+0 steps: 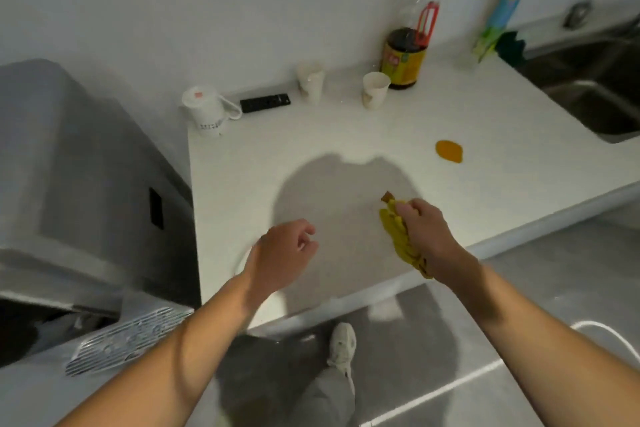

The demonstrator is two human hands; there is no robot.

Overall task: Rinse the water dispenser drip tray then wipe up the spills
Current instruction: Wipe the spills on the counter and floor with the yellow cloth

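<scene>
Yellow cloth (401, 236), bunched in the right hand (424, 232), runs lengthwise toward the counter (311, 156) edge. Left hand (284, 253) hovers nearby, loosely curled, empty. An orange spill (449, 151) lies beyond the cloth, toward the sink (588, 90).

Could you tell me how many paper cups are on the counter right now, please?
2. One paper cup stands near the wall beside the black remote; the other paper cup stands just in front of the dark sauce bottle. None appears hidden.

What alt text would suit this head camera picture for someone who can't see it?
A person's right hand clutches a crumpled yellow cloth over a white counter, short of an orange spill. The left hand hovers empty; a ridged drip tray lies lower left.
</scene>
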